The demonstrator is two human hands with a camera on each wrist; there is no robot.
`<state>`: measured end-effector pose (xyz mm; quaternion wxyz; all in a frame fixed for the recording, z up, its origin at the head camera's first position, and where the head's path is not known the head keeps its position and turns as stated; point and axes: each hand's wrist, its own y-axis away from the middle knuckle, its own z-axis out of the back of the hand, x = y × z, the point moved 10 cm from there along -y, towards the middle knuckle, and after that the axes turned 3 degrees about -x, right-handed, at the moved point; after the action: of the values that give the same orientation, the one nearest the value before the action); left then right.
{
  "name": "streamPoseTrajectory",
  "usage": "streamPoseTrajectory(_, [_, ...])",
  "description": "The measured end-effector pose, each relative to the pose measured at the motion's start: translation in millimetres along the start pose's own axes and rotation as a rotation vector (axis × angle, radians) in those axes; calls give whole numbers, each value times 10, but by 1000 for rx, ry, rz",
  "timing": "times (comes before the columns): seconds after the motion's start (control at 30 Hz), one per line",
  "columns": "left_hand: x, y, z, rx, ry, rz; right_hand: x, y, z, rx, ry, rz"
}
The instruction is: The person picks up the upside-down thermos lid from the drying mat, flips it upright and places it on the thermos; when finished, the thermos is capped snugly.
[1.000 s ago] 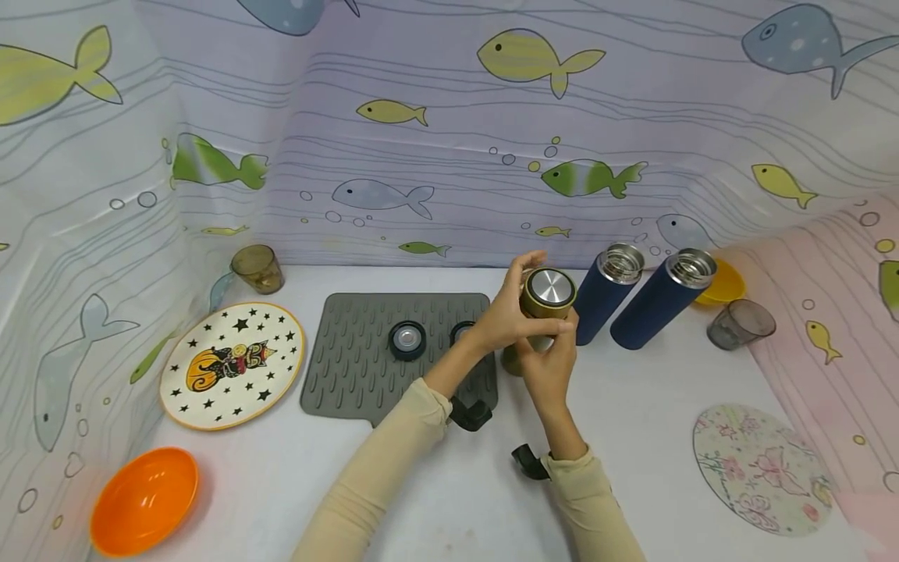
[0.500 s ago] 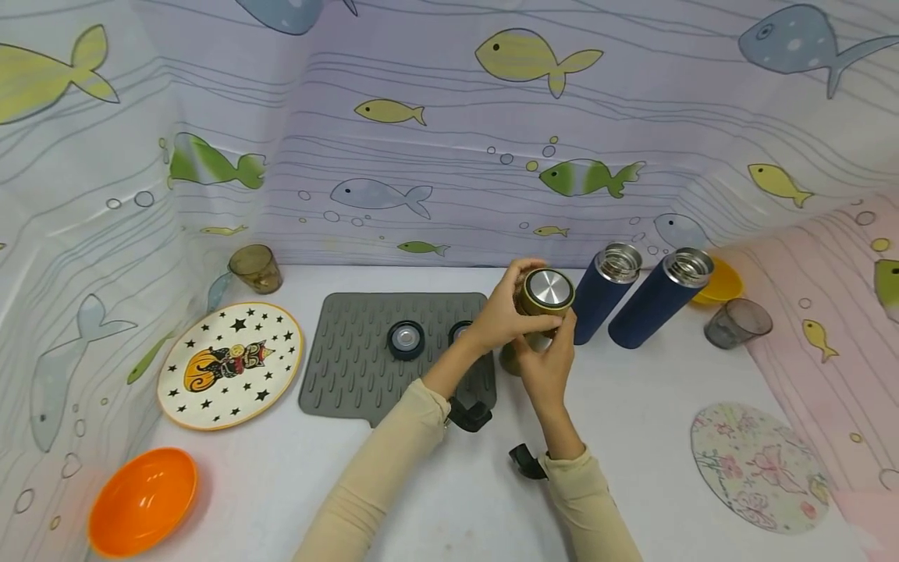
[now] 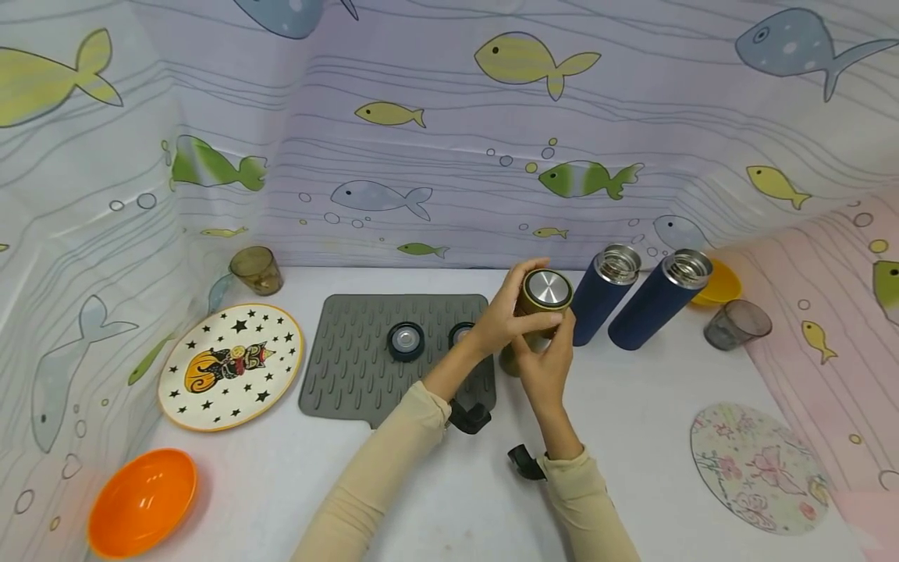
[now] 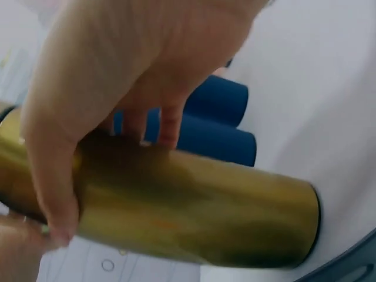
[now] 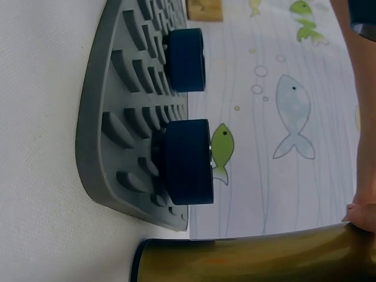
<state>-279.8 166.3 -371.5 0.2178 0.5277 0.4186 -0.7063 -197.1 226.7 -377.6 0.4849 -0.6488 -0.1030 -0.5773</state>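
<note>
The left hand [image 3: 507,318] is wrapping its fingers around the top of the gold flask [image 3: 539,304], at its brushed steel lid [image 3: 548,287], while the right hand [image 3: 548,367] is gripping the glossy body below. The flask is standing tilted on the white table [image 3: 632,406], just beside the grey mat [image 3: 358,351] carrying two dark blue caps [image 5: 187,59]. Two open navy flasks [image 3: 635,297] are leaning close on its right.

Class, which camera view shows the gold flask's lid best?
The head view: the gold flask's lid faces the camera, its silver top clear between the left hand and right hand. Both wrist views show only the flask's gold body, no lid.
</note>
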Motion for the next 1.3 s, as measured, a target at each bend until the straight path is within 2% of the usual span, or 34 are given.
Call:
streamPoseTrajectory(0.07, [13, 2, 14, -28, -49, 12, -6, 1, 3, -6, 10, 7])
streamPoseTrajectory(0.1, [15, 3, 23, -38, -43, 12, -47, 1, -7, -5, 10, 7])
streamPoseTrajectory(0.23, [9, 3, 3, -11, 64, 1, -257, 4, -43, -6, 11, 4])
streamPoseTrajectory(0.27, [14, 5, 2, -9, 62, 9, -312, 4, -54, -5, 7, 3])
streamPoseTrajectory(0.33, [13, 0, 11, -20, -12, 7, -398, 4, -56, -11, 14, -2])
streamPoseTrajectory(0.4, [3, -4, 32, -37, -39, 3, -422, 2, -56, -12, 11, 3])
streamPoseTrajectory(0.5, [-29, -12, 33, -21, 32, -18, -434, 2, -62, -3, 4, 13])
streamPoseTrajectory(0.57, [-23, -11, 21, 3, 84, 1, -417, 3, -64, 1, -3, 25])
streamPoseTrajectory(0.7, [4, -14, 39, -12, -29, 27, -415, 2, -55, -3, 7, 23])
streamPoseTrajectory(0.9, [22, -8, 45, -14, 54, 21, -422, 7, -59, 2, -8, 11])
streamPoseTrajectory(0.97, [29, -6, 57, -34, -17, 26, -418, 10, -54, -6, -8, 5])
streamPoseTrajectory(1.03, [18, -6, 75, -47, -47, 23, -395, 9, -51, -12, -4, 3])
streamPoseTrajectory(1.2, [-20, -12, 78, 0, 60, -9, -145, 4, -42, -1, -9, 22])
streamPoseTrajectory(1.3, [-32, -11, 83, -37, -31, 0, -18, 3, -17, -4, 2, 19])
